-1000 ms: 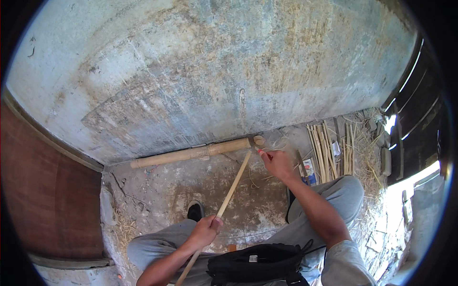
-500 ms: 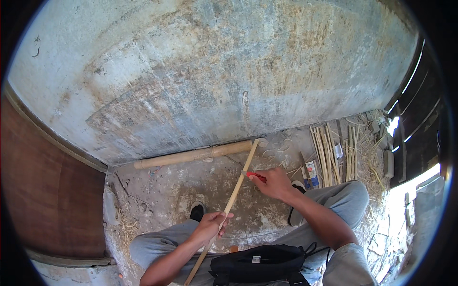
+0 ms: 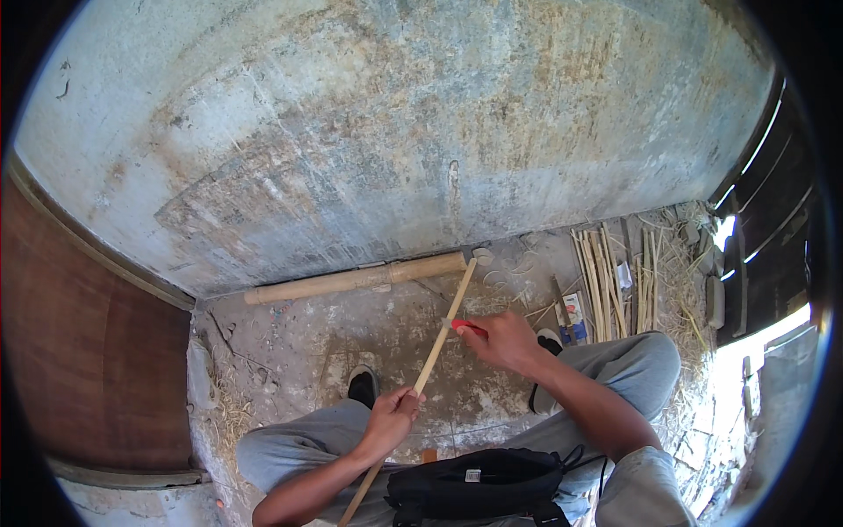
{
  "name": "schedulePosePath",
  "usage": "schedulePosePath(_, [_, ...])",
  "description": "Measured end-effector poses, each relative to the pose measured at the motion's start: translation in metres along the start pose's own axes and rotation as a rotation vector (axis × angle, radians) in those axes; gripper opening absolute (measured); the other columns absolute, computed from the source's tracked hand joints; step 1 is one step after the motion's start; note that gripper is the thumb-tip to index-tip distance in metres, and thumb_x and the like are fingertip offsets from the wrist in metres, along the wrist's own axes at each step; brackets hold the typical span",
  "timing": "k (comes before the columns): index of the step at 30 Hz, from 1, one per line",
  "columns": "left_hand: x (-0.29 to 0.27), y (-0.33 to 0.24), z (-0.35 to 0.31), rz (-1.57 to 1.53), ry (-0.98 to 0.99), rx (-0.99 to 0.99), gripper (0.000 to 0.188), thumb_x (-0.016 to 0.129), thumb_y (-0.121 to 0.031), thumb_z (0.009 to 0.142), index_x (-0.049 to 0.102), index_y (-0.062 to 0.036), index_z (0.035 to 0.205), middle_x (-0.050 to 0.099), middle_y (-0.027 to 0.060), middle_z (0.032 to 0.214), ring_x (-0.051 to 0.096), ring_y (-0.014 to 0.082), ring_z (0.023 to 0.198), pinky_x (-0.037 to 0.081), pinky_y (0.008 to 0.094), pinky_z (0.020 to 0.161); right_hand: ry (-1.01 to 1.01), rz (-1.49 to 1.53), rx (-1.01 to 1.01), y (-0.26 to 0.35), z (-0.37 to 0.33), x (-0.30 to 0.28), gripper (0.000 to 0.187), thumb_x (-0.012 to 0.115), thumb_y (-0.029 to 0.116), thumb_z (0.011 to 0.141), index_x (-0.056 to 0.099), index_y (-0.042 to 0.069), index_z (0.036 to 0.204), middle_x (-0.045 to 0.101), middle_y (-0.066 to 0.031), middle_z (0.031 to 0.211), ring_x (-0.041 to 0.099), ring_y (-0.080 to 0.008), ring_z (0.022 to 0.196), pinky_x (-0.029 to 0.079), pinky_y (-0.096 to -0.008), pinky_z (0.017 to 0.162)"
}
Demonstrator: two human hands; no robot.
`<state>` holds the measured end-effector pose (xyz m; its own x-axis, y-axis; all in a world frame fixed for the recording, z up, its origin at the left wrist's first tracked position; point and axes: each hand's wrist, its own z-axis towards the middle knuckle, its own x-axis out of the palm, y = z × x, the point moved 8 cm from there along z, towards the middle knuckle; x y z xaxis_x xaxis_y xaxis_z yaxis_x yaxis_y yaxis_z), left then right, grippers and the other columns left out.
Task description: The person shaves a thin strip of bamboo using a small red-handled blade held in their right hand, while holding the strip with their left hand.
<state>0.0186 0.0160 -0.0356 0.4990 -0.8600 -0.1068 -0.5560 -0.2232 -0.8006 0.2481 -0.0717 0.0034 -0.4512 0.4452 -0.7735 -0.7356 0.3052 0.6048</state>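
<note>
Head-worn fisheye, facing down: floor (image 3: 303, 338), wall (image 3: 421, 132) ahead; periphery hard to judge.

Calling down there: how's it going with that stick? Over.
Left hand gripping stick. Right hand holding red tool, metal end at the stick. Long pole on the floor beyond, along the wall.

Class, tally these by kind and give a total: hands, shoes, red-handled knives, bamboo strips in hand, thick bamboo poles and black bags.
Left hand and right hand: 2
Left shoe and right shoe: 2
Red-handled knife: 1
Held bamboo strip: 1
Thick bamboo pole: 1
Black bag: 1
Total: 8
</note>
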Motion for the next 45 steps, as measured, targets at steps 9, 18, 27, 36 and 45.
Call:
schedulePosePath(9, [-0.007, -0.015, -0.008, 0.333, -0.108, 0.314, 0.028, 0.049, -0.02, 0.107, 0.066, 0.0026, 0.106, 0.053, 0.0003, 0.067, 0.046, 0.0068, 0.059, 0.04, 0.0263, 0.055, -0.012, -0.079, 0.032, -0.003, 0.008, -0.006, 0.03, 0.066, 0.037, 0.093, 0.078, 0.009, 0.092, 0.065, -0.0162, 0.062, 0.066, -0.037, 0.058, 0.054, -0.0463, 0.057])
schedulePosePath(18, [-0.004, -0.024, -0.011, 0.4, -0.13, 0.342, 0.022, 0.052, -0.019, 0.104, 0.064, -0.0004, 0.102, 0.057, 0.0134, 0.066, 0.054, 0.022, 0.055, 0.044, 0.0384, 0.056, -0.023, -0.099, 0.05, -0.009, 0.007, -0.004, 0.032, 0.065, 0.039, 0.093, 0.077, 0.009, 0.091, 0.066, -0.0158, 0.062, 0.066, -0.0376, 0.058, 0.054, -0.0475, 0.057])
schedulePosePath(27, [-0.001, -0.026, -0.021, 0.5, -0.12, 0.342, 0.021, 0.052, -0.018, 0.104, 0.063, 0.0001, 0.1, 0.059, 0.0158, 0.067, 0.057, 0.0292, 0.055, 0.044, 0.0408, 0.056, 0.026, -0.113, 0.203, -0.035, 0.013, -0.002, 0.041, 0.059, 0.046, 0.096, 0.077, 0.01, 0.102, 0.069, -0.02, 0.07, 0.07, -0.0406, 0.069, 0.056, -0.0509, 0.066])
schedulePosePath(36, [-0.008, -0.023, -0.027, 0.517, -0.118, 0.317, 0.017, 0.053, -0.015, 0.103, 0.063, -0.002, 0.105, 0.058, 0.016, 0.067, 0.059, 0.029, 0.056, 0.045, 0.0408, 0.056, 0.033, -0.151, 0.248, -0.048, 0.022, -0.005, 0.041, 0.059, 0.049, 0.095, 0.078, 0.014, 0.106, 0.07, -0.0208, 0.074, 0.07, -0.0407, 0.074, 0.057, -0.052, 0.069])
schedulePosePath(45, [-0.004, -0.02, -0.047, 0.541, -0.077, 0.302, 0.024, 0.051, -0.017, 0.106, 0.065, 0.0026, 0.105, 0.055, 0.0021, 0.066, 0.048, 0.0089, 0.058, 0.041, 0.0293, 0.055, -0.016, -0.241, 0.542, -0.118, 0.023, -0.019, 0.038, 0.057, 0.048, 0.096, 0.079, 0.018, 0.103, 0.073, -0.02, 0.088, 0.07, -0.042, 0.085, 0.056, -0.0533, 0.083])
